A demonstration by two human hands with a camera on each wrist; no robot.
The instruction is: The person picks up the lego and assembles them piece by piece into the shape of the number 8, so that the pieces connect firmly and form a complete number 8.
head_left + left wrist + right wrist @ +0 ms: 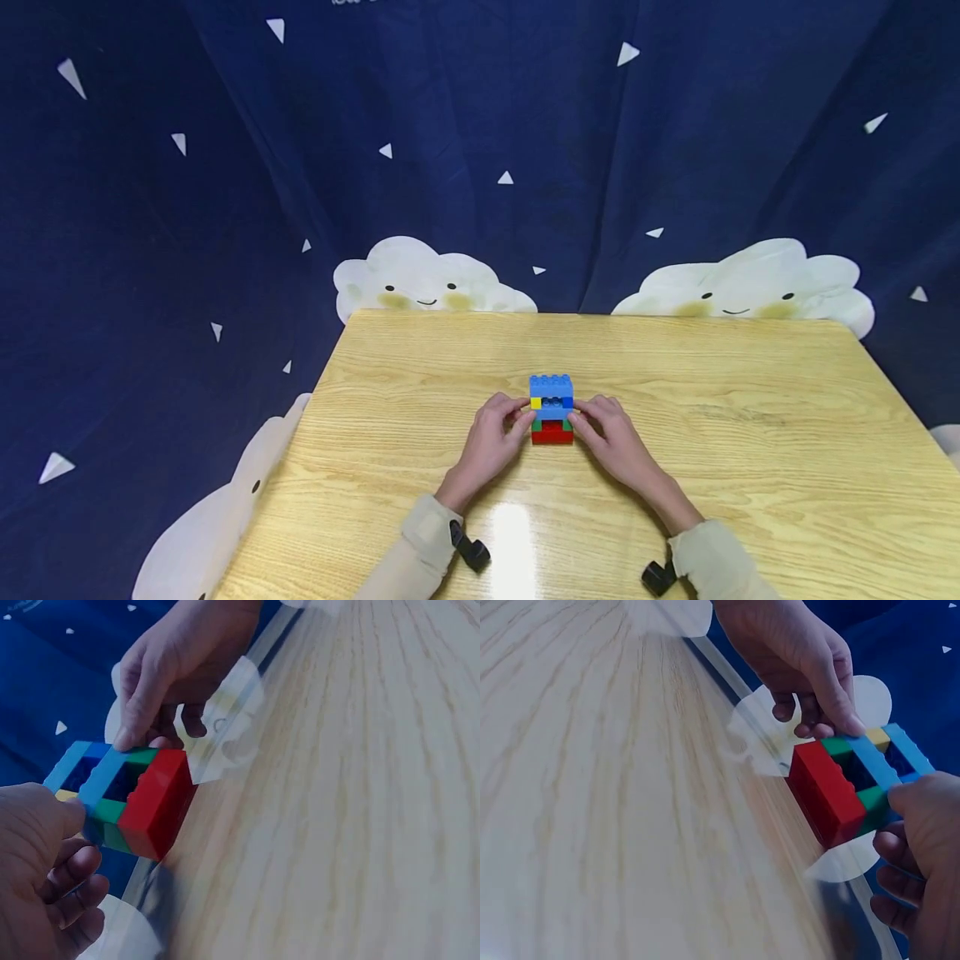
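A stack of toy building bricks stands upright at mid-table, a red brick (552, 437) at its base. Two green bricks (872, 801) sit on the red one with a gap between them, and a light blue brick (553, 414) bridges them. Above that are a yellow brick (536, 403) on the left and a dark blue brick (567, 403) on the right. Another light blue brick (551, 387) with bare studs tops it. My left hand (491, 437) pinches the stack's left side at middle height. From the other side my right hand (617, 437) grips it, thumb near the middle light blue brick.
The wooden table (375, 400) extends around the stack, its far edge against a dark blue curtain (450, 125) printed with white triangles and clouds. Black wrist cameras (472, 550) are strapped at both beige sleeves (716, 558).
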